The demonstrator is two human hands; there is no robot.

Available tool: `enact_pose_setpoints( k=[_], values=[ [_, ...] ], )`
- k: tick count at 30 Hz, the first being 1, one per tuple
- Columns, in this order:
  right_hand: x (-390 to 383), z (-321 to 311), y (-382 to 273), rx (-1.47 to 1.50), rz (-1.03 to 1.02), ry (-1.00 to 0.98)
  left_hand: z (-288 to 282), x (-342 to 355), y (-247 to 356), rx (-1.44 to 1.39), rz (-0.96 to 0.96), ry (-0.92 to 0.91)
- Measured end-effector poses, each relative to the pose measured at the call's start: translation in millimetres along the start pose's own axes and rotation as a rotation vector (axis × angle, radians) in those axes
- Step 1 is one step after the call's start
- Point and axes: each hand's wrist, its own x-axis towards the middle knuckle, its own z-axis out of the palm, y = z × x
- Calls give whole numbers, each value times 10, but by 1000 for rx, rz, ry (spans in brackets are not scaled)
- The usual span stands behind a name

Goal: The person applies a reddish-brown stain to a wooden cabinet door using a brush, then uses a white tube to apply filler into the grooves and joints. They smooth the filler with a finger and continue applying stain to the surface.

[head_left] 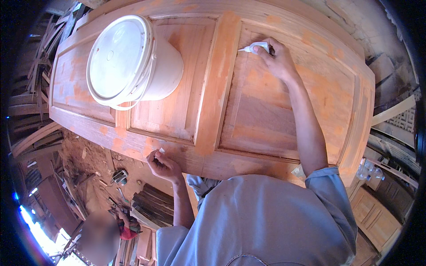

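A wooden panel door (208, 88) with orange filler patches lies flat before me. My right hand (277, 60) is closed round a small white glue bottle (259, 45). Its thin nozzle points left, close to the moulding at the far left corner of the right-hand panel; I cannot tell whether it touches. Over the door's near edge, my left hand (164, 166) pinches a small white piece (161, 150), too small to name surely. Left of centre on the door stands a white lidded bucket (166, 66) with a wire-like handle.
Scrap wood (42, 66) is heaped at the left. Beyond the near edge, dark planks (153, 204) lie on the dirt floor, and another person in a red garment (128, 232) is low at the lower left. Plastic bottles (369, 170) and a panelled wooden door (377, 215) are at the right.
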Motion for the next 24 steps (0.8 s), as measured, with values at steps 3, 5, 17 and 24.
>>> enact_pose_setpoints(
  k=[3,5,17,24],
  values=[
    [-67,47,-44,-21,-98,54,6,1,28,-8,-3,8],
    [-176,110,-81,-45,-223,108,10,1,40,-34,-36,3],
    [-732,187,-255,-108,-235,0,18,6,-40,-37,17,14],
    [-491,71,-201,-80,-190,-60,-5,-8,-51,-29,-30,2]
  ],
)
